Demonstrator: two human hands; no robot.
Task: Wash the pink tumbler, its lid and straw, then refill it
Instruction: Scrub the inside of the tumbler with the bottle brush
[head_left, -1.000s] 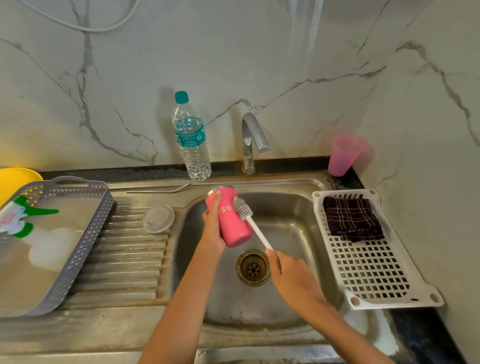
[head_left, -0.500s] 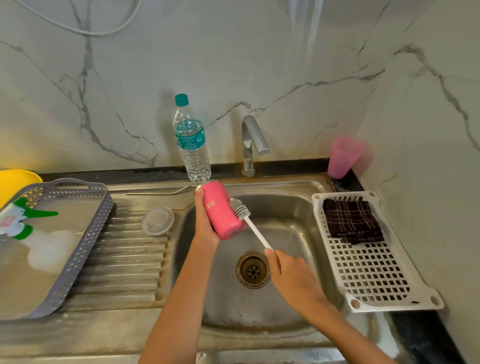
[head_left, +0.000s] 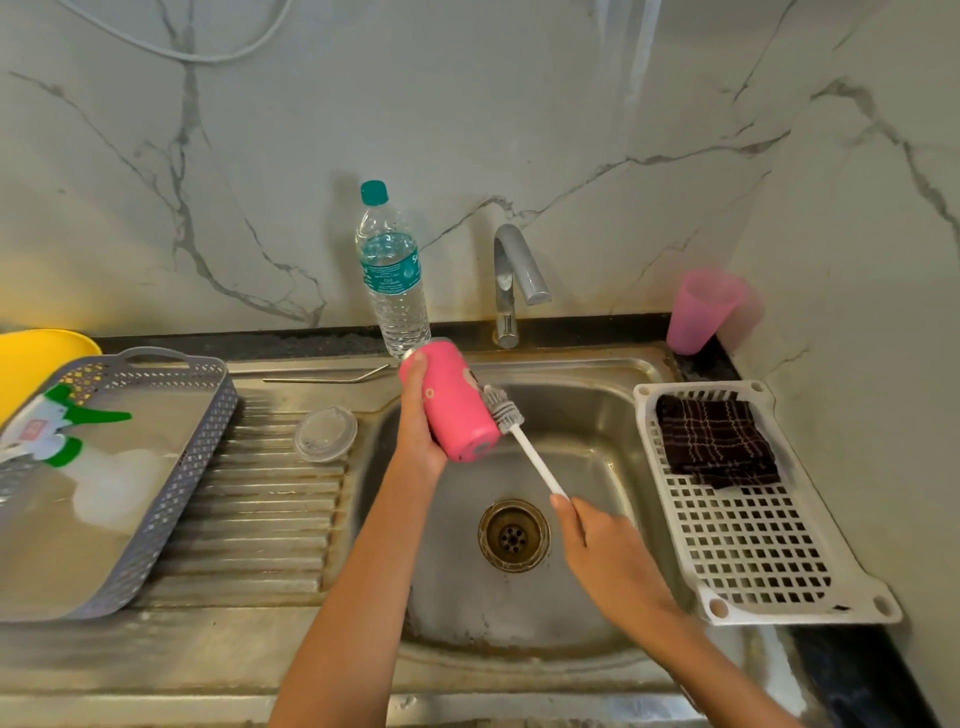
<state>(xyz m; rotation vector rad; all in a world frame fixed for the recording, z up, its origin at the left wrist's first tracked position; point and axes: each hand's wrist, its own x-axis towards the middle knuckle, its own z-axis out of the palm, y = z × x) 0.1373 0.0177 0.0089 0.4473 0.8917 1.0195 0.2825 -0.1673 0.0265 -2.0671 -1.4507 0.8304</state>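
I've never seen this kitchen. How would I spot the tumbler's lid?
Find the steel sink basin and look left onto the ribbed drainboard. The lid lies flat at the ridges' far end, beside the basin. It is the only clear, round disc: the straw behind it is a thin metal rod, the basket to its left grey and perforated.

Your pink tumbler (head_left: 457, 410) meets a white-handled brush (head_left: 524, 441); the cloth (head_left: 714, 441) is dark brown with pale checks.
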